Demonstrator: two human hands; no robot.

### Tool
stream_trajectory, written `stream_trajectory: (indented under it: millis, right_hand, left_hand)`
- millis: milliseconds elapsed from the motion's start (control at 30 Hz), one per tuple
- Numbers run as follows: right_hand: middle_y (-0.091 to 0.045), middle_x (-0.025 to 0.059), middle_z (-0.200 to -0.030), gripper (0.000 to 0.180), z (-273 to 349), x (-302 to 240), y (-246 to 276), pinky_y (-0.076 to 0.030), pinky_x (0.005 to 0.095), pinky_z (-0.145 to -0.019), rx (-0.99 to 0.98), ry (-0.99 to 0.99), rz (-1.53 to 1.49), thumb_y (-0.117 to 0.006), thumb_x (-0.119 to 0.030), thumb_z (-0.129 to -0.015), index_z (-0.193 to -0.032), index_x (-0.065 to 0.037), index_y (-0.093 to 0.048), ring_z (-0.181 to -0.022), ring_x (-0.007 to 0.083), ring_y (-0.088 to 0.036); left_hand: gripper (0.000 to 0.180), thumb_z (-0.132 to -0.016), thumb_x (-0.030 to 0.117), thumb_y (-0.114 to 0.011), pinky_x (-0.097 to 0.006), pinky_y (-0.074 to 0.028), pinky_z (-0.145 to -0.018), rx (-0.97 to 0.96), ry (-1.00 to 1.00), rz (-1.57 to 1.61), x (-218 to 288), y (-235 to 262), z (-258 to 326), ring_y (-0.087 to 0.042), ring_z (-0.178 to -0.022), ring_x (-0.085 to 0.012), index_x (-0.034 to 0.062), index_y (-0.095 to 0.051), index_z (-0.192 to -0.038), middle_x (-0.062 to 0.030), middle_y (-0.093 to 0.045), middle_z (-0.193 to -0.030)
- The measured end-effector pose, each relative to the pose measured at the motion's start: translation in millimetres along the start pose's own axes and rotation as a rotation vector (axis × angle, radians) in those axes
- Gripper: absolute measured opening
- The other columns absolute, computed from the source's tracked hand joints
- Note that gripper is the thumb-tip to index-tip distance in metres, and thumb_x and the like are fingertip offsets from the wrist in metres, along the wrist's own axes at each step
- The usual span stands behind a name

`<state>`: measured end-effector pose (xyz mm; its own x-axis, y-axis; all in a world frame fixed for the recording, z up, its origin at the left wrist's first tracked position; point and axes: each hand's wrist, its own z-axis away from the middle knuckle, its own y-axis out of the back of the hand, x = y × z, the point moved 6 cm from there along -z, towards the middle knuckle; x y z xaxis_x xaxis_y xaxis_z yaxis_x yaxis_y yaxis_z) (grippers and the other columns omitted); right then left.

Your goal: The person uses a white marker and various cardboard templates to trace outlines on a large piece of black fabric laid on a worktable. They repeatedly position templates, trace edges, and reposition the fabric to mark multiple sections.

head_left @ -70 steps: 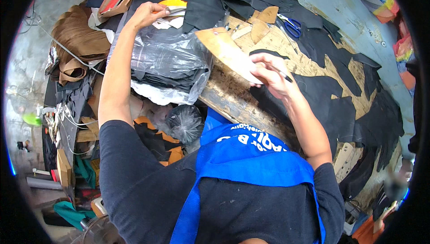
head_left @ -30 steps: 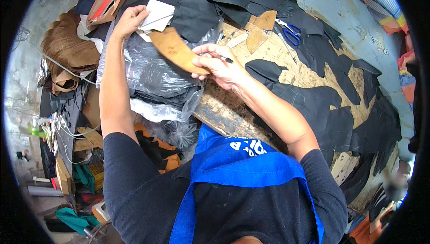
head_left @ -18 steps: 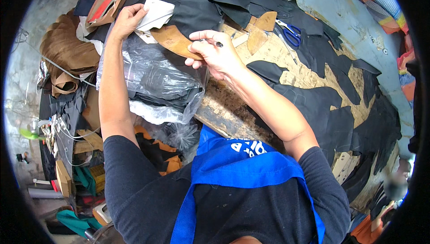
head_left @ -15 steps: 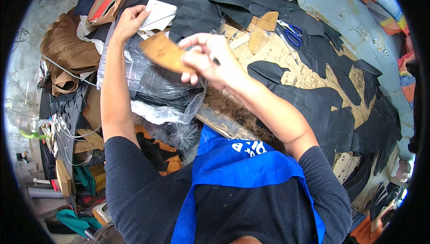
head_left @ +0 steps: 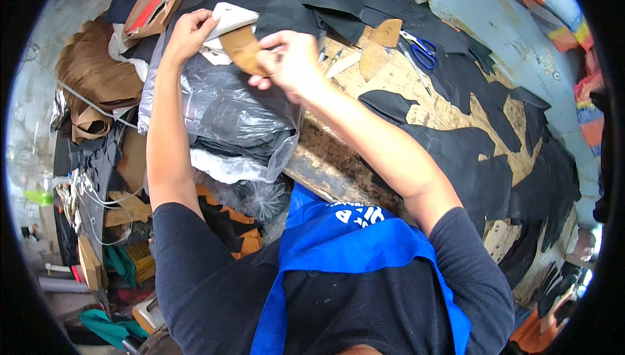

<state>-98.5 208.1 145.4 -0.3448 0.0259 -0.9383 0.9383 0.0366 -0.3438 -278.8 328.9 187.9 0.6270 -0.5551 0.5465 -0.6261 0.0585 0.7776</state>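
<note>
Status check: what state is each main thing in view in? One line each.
White sheet: pinched in left hand
Tan piece: held in right hand
Scissors: lying unheld; open or shut, unclear
Plastic bag: wrinkled, black pieces inside
Box: open, red thing inside
Apron: worn

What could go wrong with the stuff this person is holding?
The right hand grips the brown piece near one end, so it might slip onto the plastic bag below. The left hand pinches the white sheet near its edge, so it could crease. Also, the scissors lie near black pieces and might snag one if bumped.
</note>
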Motion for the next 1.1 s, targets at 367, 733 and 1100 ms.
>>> stream_trajectory:
  millis: [367,733,1100]
  right_hand:
    - [-0.051,0.02,-0.05,0.012,-54.0,4.1,-48.9,-0.042,0.0391,-0.028,0.197,0.052,-0.121,-0.045,0.013,-0.076,-0.072,0.002,-0.043,-0.039,0.0299,-0.058]
    - [-0.062,0.0207,-0.072,0.019,-52.7,20.9,-45.9,-0.051,0.0354,-0.062,0.543,0.331,0.333,-0.065,-0.003,-0.07,-0.084,0.005,-0.054,-0.071,0.0307,-0.065]
    - [-0.063,0.0066,-0.069,0.022,91.7,-95.8,-16.9,-0.047,0.0244,-0.055,-0.282,0.46,0.051,-0.058,-0.018,-0.089,-0.076,0.0,-0.057,-0.059,0.0076,-0.058]
  left_hand:
    - [0.027,-0.089,0.023,-0.057,-0.026,-0.04,-0.063,0.228,0.026,-0.104,-21.6,15.8,15.0,-0.05,-0.069,-0.0095,-0.0044,-0.061,-0.087,-0.0055,-0.058,-0.073]
    - [0.027,-0.087,0.021,-0.06,-0.022,-0.041,-0.068,0.227,0.04,0.106,-26.8,2.0,21.0,-0.051,-0.074,-0.0083,-0.0051,-0.064,-0.092,-0.0051,-0.06,-0.078]
    - [0.026,-0.079,0.011,-0.065,-0.031,-0.043,-0.086,0.266,-0.093,-0.154,28.7,-12.7,62.6,-0.058,-0.093,-0.0222,0.0003,-0.063,-0.102,-0.0123,-0.063,-0.1]
